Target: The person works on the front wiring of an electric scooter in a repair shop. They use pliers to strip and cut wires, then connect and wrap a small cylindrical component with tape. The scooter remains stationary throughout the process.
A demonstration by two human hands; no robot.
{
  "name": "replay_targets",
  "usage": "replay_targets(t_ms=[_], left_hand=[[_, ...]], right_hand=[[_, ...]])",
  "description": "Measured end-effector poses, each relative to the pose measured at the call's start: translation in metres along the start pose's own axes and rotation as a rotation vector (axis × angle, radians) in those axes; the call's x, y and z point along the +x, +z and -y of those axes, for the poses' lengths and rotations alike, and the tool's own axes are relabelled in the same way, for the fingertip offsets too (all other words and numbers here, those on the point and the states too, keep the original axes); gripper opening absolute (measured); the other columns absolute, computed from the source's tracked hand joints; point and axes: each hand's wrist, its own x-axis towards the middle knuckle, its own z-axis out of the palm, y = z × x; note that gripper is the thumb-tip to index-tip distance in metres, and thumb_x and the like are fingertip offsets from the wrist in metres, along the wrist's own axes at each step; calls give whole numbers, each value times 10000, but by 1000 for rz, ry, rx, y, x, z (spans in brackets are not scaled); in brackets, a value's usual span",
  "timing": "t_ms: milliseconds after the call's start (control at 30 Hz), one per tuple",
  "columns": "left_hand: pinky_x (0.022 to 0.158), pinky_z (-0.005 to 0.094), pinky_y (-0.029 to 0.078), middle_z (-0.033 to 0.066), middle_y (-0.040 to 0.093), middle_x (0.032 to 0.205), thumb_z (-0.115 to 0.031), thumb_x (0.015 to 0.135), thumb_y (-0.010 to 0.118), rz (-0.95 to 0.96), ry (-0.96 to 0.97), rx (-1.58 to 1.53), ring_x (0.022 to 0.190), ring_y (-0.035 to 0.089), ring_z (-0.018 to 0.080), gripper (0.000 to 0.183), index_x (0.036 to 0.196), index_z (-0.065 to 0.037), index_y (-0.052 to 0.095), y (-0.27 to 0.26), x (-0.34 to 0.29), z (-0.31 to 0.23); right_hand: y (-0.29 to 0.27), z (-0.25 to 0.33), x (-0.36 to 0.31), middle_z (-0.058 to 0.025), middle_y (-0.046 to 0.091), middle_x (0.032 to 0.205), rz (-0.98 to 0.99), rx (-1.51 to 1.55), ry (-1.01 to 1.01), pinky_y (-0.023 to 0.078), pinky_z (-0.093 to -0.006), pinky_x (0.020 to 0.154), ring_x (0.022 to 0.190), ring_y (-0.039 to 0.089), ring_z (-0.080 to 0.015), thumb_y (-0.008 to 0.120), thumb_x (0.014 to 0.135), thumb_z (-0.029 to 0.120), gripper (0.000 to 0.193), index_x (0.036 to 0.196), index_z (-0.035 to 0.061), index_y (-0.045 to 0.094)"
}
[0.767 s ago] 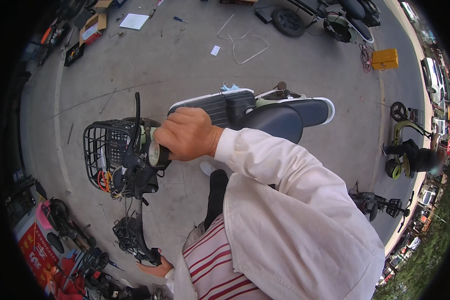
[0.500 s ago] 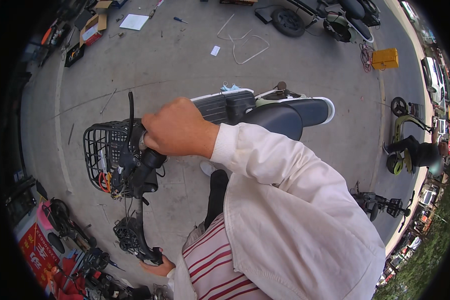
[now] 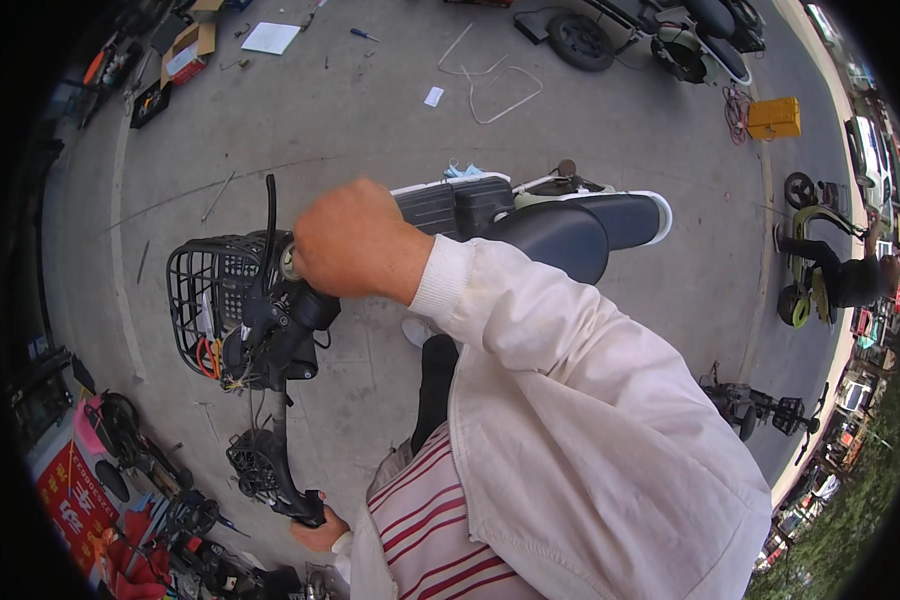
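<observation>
A scooter lies below me, its front basket point(image 3: 205, 300) to the left and its black seat point(image 3: 550, 240) to the right. My right hand point(image 3: 360, 240) is closed in a fist at the far end of the scooter's handlebar point(image 3: 282, 420), beside the long black brake lever point(image 3: 270, 205); the fist hides the grip there. A round metal-rimmed part point(image 3: 288, 262) shows next to its knuckles. Loose wires point(image 3: 235, 375) hang in front of the bar's middle. At the near end, my left hand point(image 3: 317, 532) wraps the black handlebar grip point(image 3: 308, 510), fingers partly hidden.
Beyond the scooter's footboard point(image 3: 425, 205) lie a bent white strip point(image 3: 505, 108), a screwdriver point(image 3: 365, 35) and a small white card point(image 3: 434, 96). A yellow crate point(image 3: 773, 118) stands far right. Parked bikes point(image 3: 135, 440) crowd the lower left. A person rides a green scooter point(image 3: 805, 245) at right.
My right hand has shifted slightly right and up in the picture, showing more of the round metal-rimmed part. The handlebar has moved a little to the right. My left hand stays on its grip.
</observation>
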Motion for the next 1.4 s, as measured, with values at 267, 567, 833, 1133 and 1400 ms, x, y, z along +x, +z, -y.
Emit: replay_targets(t_ms=[267, 567, 833, 1133, 1400], left_hand=[[1086, 490, 312, 248, 398, 1391, -184, 641, 729, -102, 21, -122, 1277, 405, 418, 853, 1394, 19, 384, -15, 17, -19], [722, 456, 470, 165, 611, 870, -214, 608, 743, 117, -89, -242, 824, 595, 367, 383, 911, -34, 590, -38, 43, -25], [583, 461, 482, 158, 622, 657, -283, 653, 712, 225, -51, -298, 627, 609, 386, 257, 746, -78, 588, -59, 76, -39], [576, 446, 480, 197, 612, 660, -249, 687, 704, 288, -33, -445, 632, 608, 415, 247, 784, -47, 600, -43, 69, -26], [559, 452, 473, 156, 621, 664, -248, 674, 713, 300, -71, -494, 604, 608, 375, 240, 763, -65, 586, -41, 49, -39]], right_hand=[[-5, -1, 2, -162, 671, 752, -27, -57, 106, 505, -459, 645, 727, 652, -358, 514, 812, 295, 304, 749, 49, 681], [-6, -10, 21, -174, 667, 793, -99, -225, 132, 500, -454, 694, 754, 638, -370, 473, 823, 328, 349, 782, 55, 687], [-7, -23, 36, -178, 662, 802, -133, -240, 110, 491, -452, 713, 774, 636, -369, 459, 844, 358, 375, 838, 48, 669], [-22, -2, 70, -138, 661, 751, 347, 35, 316, 533, -372, 724, 598, 662, -267, 455, 895, 269, 307, 885, 20, 635], [-8, -47, 109, -223, 653, 937, 66, -417, -77, 455, -451, 820, 898, 613, -401, 443, 861, 345, 387, 937, 37, 664]])
